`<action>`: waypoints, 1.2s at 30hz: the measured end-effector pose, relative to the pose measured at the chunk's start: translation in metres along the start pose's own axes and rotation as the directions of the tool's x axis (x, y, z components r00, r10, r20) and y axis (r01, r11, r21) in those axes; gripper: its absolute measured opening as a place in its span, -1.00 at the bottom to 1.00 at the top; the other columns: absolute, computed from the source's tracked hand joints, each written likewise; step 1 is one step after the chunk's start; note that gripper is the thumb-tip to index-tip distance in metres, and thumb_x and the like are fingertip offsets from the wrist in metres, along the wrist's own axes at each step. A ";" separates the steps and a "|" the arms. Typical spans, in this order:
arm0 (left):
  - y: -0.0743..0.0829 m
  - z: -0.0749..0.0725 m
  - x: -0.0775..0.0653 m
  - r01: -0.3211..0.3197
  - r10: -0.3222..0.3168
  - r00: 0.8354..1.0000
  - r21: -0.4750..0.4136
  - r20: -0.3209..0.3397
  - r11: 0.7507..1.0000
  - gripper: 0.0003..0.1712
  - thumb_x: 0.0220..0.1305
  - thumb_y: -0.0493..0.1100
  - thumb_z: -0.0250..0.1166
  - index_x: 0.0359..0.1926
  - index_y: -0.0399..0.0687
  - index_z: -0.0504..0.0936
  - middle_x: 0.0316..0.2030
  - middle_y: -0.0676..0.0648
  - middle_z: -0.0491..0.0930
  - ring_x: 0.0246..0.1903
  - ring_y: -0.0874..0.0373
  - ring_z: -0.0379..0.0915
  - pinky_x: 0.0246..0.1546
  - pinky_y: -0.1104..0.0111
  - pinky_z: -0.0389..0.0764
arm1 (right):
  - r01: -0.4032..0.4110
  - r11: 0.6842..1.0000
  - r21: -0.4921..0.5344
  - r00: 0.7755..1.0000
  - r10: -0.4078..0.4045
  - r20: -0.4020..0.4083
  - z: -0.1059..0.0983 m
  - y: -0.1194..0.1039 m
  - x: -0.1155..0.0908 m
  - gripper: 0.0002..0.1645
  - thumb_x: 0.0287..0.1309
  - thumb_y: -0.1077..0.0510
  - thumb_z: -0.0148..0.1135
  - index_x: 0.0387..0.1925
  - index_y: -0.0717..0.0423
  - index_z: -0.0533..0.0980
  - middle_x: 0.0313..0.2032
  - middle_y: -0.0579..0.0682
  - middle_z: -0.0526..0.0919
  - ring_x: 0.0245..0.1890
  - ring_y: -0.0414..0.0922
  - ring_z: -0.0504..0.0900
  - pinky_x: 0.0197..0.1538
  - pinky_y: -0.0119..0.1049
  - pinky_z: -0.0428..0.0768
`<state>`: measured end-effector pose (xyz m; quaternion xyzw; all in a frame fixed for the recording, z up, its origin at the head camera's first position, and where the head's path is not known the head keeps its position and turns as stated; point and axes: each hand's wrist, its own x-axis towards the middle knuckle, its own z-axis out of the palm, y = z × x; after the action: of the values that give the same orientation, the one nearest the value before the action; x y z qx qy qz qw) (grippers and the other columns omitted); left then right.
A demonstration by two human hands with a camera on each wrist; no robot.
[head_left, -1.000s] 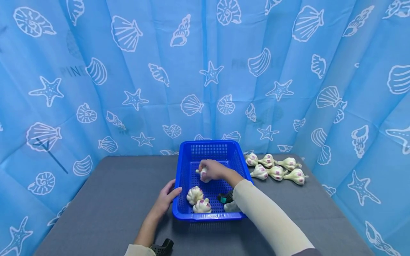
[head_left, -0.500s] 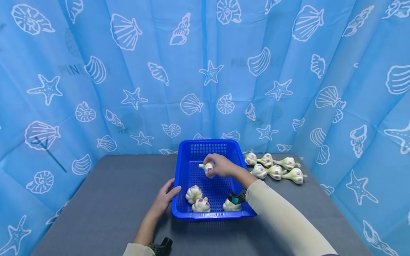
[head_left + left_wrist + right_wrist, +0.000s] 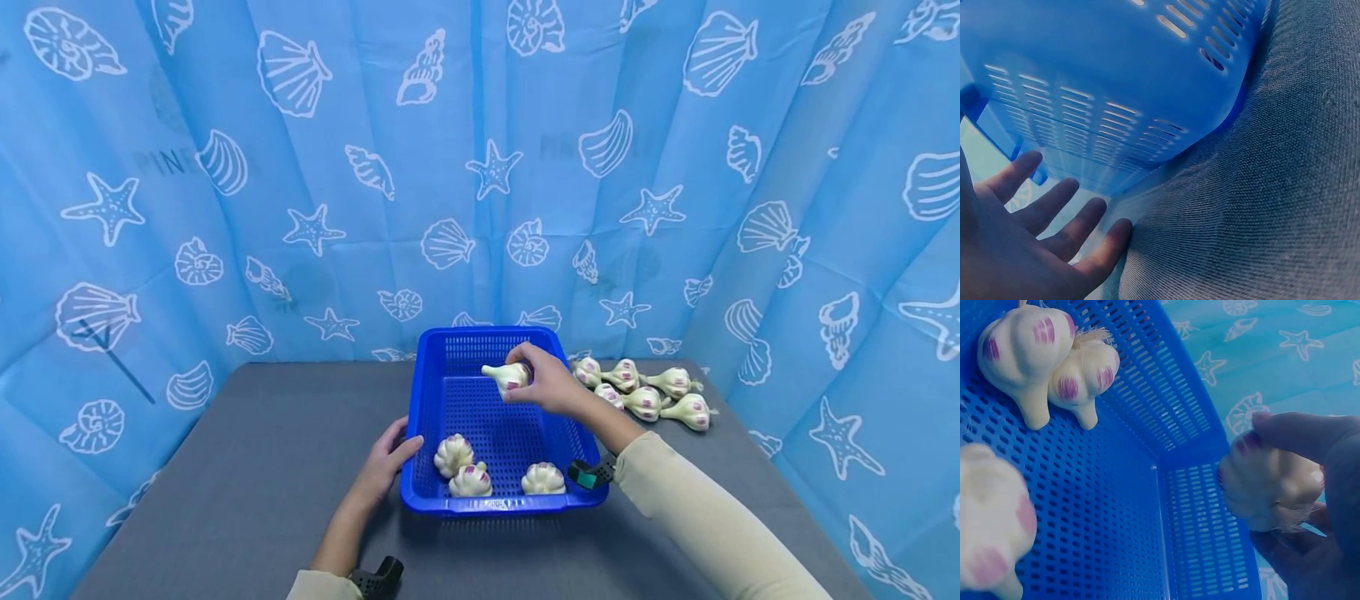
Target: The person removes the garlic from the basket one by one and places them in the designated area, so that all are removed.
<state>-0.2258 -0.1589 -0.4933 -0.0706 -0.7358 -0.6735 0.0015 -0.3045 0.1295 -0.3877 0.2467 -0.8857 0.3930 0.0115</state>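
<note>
My right hand [image 3: 551,382] pinches a garlic bulb [image 3: 510,377] between thumb and fingers, above the back right part of a blue plastic basket [image 3: 504,503]. Its stem points left. In the right wrist view the held garlic bulb [image 3: 1266,487] shows its root end. Two garlic bulbs [image 3: 453,456] sit together in the basket's front left corner, and another garlic bulb [image 3: 543,479] lies at the front right. My left hand [image 3: 384,467] is at the basket's left side, thumb at the rim. The left wrist view shows its fingers [image 3: 1085,219] spread and nearly straight beside the slotted wall.
Several more garlic bulbs [image 3: 645,402] lie in two rows on the grey cloth [image 3: 300,450], to the right of the basket. A blue shell-patterned curtain [image 3: 495,208] hangs behind and along both sides of the table.
My right hand has lifted the garlic bulb from low in the basket, up and to the right. The front right bulb, partly hidden before, now shows fully. My left hand stays at the rim.
</note>
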 end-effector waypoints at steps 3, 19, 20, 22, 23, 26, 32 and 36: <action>0.000 0.000 -0.001 -0.005 0.005 1.000 0.005 -0.001 1.000 -0.38 0.39 -0.05 0.15 0.37 -0.19 0.29 0.24 -0.34 0.38 0.19 -0.23 0.35 0.08 -0.08 0.46 | 0.038 0.999 -0.023 0.998 -0.039 -0.053 -0.006 0.004 -0.005 -0.44 -0.09 0.16 0.55 -0.03 0.09 0.48 -0.21 0.00 0.54 -0.31 -0.10 0.50 -0.28 -0.23 0.53; 0.003 0.002 -0.003 0.007 -0.007 1.000 0.020 -0.004 1.000 -0.36 0.39 -0.01 0.15 0.39 -0.16 0.27 0.29 -0.35 0.32 0.24 -0.29 0.28 0.12 -0.15 0.40 | 0.100 0.995 0.001 0.965 -0.097 -0.242 -0.030 0.029 -0.039 -0.36 -0.07 0.22 0.53 0.08 0.24 0.49 0.00 0.18 0.55 -0.09 0.07 0.55 -0.07 -0.03 0.58; 0.002 0.002 -0.003 0.006 -0.006 1.000 0.021 -0.003 1.000 -0.36 0.39 0.00 0.15 0.39 -0.17 0.27 0.29 -0.35 0.32 0.25 -0.29 0.28 0.12 -0.15 0.40 | 0.102 0.995 -0.008 0.962 -0.100 -0.254 -0.031 0.031 -0.042 -0.36 -0.08 0.22 0.53 0.09 0.25 0.49 0.01 0.18 0.55 -0.10 0.05 0.55 -0.09 -0.06 0.58; 0.001 0.002 -0.003 -0.010 0.010 1.000 0.008 -0.004 1.000 -0.37 0.39 -0.04 0.14 0.37 -0.21 0.28 0.26 -0.37 0.34 0.21 -0.27 0.32 0.10 -0.11 0.43 | 0.102 0.994 -0.025 0.953 -0.105 -0.284 -0.033 0.035 -0.046 -0.35 -0.10 0.22 0.52 0.09 0.24 0.50 -0.01 0.18 0.56 -0.13 0.02 0.55 -0.14 -0.14 0.58; 0.000 0.002 -0.003 -0.019 0.019 1.000 0.003 -0.006 1.000 -0.38 0.39 -0.06 0.14 0.36 -0.23 0.29 0.25 -0.37 0.36 0.19 -0.26 0.34 0.09 -0.09 0.46 | 0.101 0.994 -0.034 0.949 -0.106 -0.296 -0.034 0.036 -0.049 -0.34 -0.10 0.22 0.52 0.09 0.25 0.50 -0.01 0.19 0.56 -0.14 0.02 0.55 -0.16 -0.17 0.57; -0.003 0.001 -0.001 -0.034 0.034 0.999 -0.007 -0.015 0.999 -0.40 0.37 -0.09 0.15 0.34 -0.26 0.32 0.21 -0.37 0.40 0.14 -0.21 0.39 0.06 -0.03 0.49 | 0.108 0.993 -0.051 0.938 -0.118 -0.325 -0.039 0.042 -0.055 -0.33 -0.10 0.24 0.50 0.10 0.28 0.48 -0.03 0.22 0.55 -0.14 0.04 0.54 -0.18 -0.19 0.57; -0.003 0.000 0.000 -0.019 0.019 1.000 0.015 -0.014 1.000 -0.39 0.37 -0.04 0.16 0.35 -0.21 0.33 0.22 -0.35 0.40 0.16 -0.21 0.37 0.09 -0.06 0.46 | 0.063 0.990 -0.127 0.935 -0.104 -0.340 -0.047 0.054 -0.067 -0.32 -0.06 0.24 0.50 0.15 0.23 0.46 0.08 0.26 0.52 -0.04 0.13 0.51 -0.12 0.01 0.51; -0.001 0.000 -0.001 -0.030 0.030 0.999 0.006 -0.013 1.000 -0.39 0.37 -0.07 0.15 0.35 -0.24 0.32 0.20 -0.37 0.40 0.13 -0.21 0.40 0.06 -0.03 0.49 | 0.057 0.982 -0.180 0.928 -0.119 -0.354 -0.051 0.065 -0.076 -0.32 -0.05 0.28 0.48 0.17 0.22 0.45 0.08 0.26 0.52 -0.01 0.15 0.50 -0.12 0.03 0.49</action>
<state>-0.2254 -0.1591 -0.4947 -0.0775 -0.7367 -0.6716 0.0166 -0.2758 0.2343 -0.4135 0.2073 -0.8860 0.3556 0.2133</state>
